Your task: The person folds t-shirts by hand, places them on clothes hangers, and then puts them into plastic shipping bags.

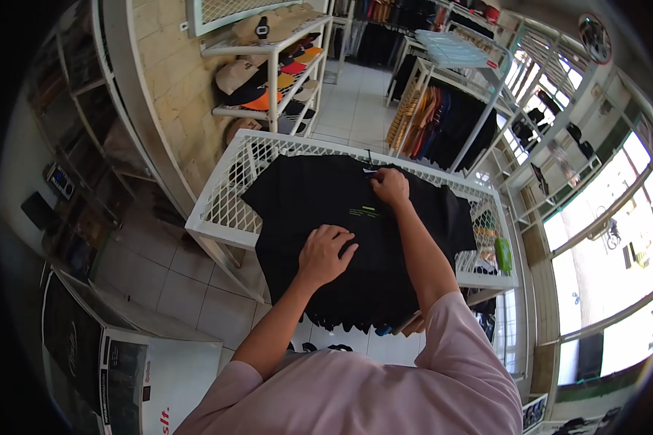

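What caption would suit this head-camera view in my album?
Left hand and right hand on a black shirt spread over a white mesh table.

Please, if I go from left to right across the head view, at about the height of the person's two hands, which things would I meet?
Dark boxy object → left hand, on the black shirt → right hand, near the neckline → green object → bright window.

The shirt (374, 254) is black, its print (367, 212) green — the table (219, 233) white, diamond-meshed.
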Available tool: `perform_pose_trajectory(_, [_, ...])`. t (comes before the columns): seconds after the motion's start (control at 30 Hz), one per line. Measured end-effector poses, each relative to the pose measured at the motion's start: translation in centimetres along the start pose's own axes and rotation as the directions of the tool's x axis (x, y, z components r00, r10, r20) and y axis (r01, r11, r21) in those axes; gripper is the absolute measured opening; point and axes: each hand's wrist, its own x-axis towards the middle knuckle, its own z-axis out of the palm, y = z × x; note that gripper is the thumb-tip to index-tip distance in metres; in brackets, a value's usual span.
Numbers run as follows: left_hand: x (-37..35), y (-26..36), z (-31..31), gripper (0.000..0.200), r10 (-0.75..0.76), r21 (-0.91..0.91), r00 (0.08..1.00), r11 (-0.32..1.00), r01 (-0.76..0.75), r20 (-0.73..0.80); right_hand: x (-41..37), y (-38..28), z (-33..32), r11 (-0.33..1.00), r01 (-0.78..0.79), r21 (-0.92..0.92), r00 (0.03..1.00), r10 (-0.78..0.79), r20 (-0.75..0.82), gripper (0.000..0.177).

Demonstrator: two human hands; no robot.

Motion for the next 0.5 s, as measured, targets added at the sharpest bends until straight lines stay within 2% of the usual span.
perform_pose_trajectory(0.03, [0.1,-0.1,0.0,0.021,0.006,0.004,1.0,1.0,-0.006,0.0,0.7,0.0,0.2,0.998,0.026,-0.056,0.999,-0.025,0.025,0.024])
perform_pose_trajectory(0.2, [-0.2,-0.3,0.0,0.022,0.006,0.002,1.0,1.0,-0.006,0.012,2.8,-0.1,0.1,0.994,0.022,-0.108,0.995,-0.012,0.094,0.024])
perform_pose_trajectory(0.3, [0.0,-0.2,-0.2,0.023,0.001,0.008,1.0,1.0,-0.001,0.022,5.9,1.4,-1.7,0.993,0.104,0.064,0.983,-0.112,0.148,0.017])
perform_pose_trajectory(0.4, [0.1,-0.1,0.0,0.021,0.008,0.006,1.0,1.0,-0.008,0.022,8.1,-0.1,-8.2,0.91,-0.069,0.41,0.904,-0.117,0.411,0.019])
perform_pose_trajectory(0.5, [0.2,-0.1,0.0,0.023,0.017,0.015,0.999,1.0,-0.018,0.031,9.7,-0.8,-13.2,0.894,0.061,0.444,0.908,-0.235,0.347,0.024])
